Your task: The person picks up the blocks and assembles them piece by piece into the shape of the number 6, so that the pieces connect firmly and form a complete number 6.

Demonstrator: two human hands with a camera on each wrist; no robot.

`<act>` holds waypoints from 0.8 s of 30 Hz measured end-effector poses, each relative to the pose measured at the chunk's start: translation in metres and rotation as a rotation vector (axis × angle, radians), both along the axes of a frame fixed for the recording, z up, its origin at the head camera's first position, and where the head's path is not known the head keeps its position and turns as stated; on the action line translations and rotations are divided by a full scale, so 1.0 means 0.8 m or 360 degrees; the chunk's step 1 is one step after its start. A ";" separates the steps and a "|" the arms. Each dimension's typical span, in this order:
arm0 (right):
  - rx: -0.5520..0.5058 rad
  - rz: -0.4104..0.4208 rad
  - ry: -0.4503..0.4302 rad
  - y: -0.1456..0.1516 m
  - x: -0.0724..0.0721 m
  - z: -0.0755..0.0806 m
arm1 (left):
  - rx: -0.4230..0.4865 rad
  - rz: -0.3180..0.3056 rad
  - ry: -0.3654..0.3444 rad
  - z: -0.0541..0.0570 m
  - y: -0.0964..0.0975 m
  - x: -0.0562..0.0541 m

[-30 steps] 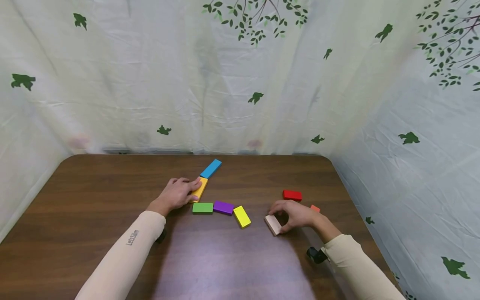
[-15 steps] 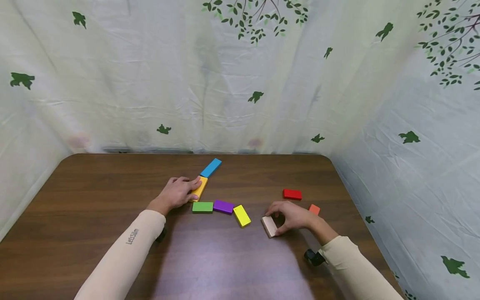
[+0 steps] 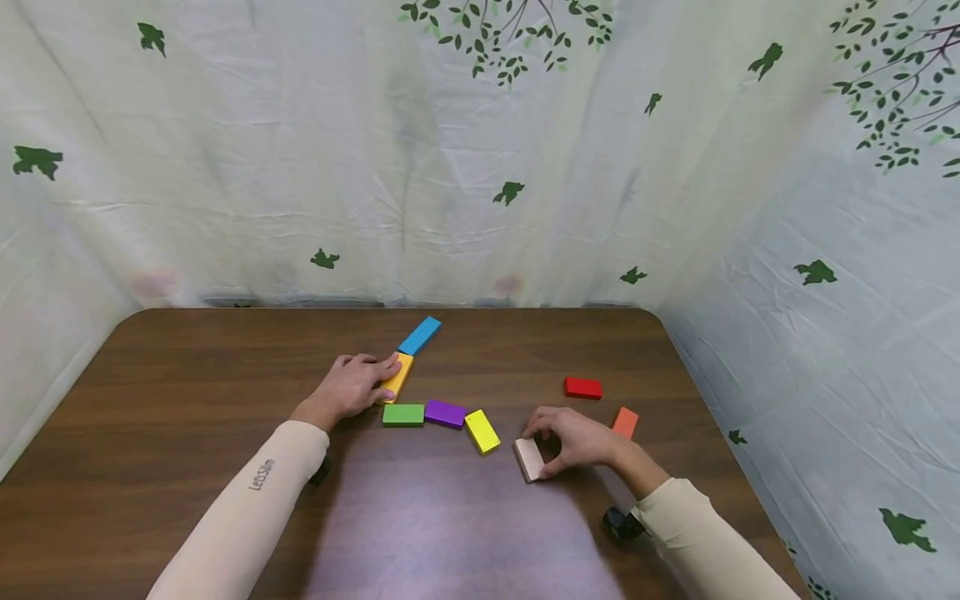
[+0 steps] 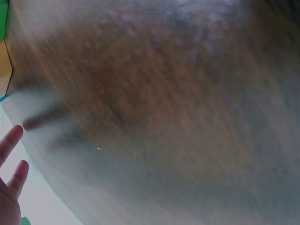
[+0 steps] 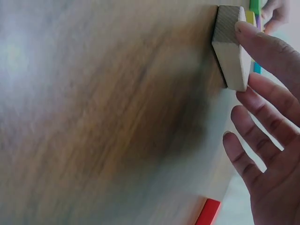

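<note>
My left hand (image 3: pixel 348 389) has its thumb and forefinger at an orange-yellow block (image 3: pixel 402 372), which lies flat and is partly covered by the fingers. A blue block (image 3: pixel 419 336) meets its far end. Below lie green (image 3: pixel 402 416), purple (image 3: pixel 446 414) and yellow (image 3: pixel 482 432) blocks in a bent line. Right of the yellow one, my right hand (image 3: pixel 576 440) pinches a plain wooden block (image 3: pixel 528 460) between thumb and forefinger, at its two ends. In the right wrist view, the other right-hand fingers spread away from this wooden block (image 5: pixel 230 51).
A red block (image 3: pixel 582 387) lies behind the right hand, and an orange-red block (image 3: pixel 625 422) sits beside the right wrist. The brown wooden table (image 3: pixel 210 350) ends at a white curtain (image 3: pixel 315 150) printed with green leaves and birds.
My right hand has slid the wooden block leftward and slightly nearer, toward the yellow block. More of the orange-red block shows now. The left hand stays where it was.
</note>
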State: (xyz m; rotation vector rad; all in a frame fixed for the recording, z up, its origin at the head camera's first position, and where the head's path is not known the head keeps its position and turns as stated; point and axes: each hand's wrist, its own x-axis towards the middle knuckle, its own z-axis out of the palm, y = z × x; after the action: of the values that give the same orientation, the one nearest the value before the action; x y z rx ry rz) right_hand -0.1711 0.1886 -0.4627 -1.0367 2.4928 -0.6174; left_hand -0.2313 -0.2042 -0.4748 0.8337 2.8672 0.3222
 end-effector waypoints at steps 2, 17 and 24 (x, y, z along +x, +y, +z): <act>0.0003 -0.0002 0.0013 -0.003 0.002 0.000 | 0.0002 0.0000 0.0002 0.001 0.000 0.000; 0.0069 -0.0062 0.0048 -0.019 0.016 0.000 | 0.0013 -0.0003 0.0012 0.002 0.002 0.002; 0.0059 -0.0051 0.0088 -0.025 0.021 0.000 | 0.0010 0.0004 0.0010 0.003 0.001 0.002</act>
State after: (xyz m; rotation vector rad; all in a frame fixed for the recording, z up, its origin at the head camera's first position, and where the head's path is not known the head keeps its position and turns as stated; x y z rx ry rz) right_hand -0.1546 0.1688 -0.4630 -1.0153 2.5633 -0.5570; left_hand -0.2295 -0.2031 -0.4722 0.8337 2.8750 0.3294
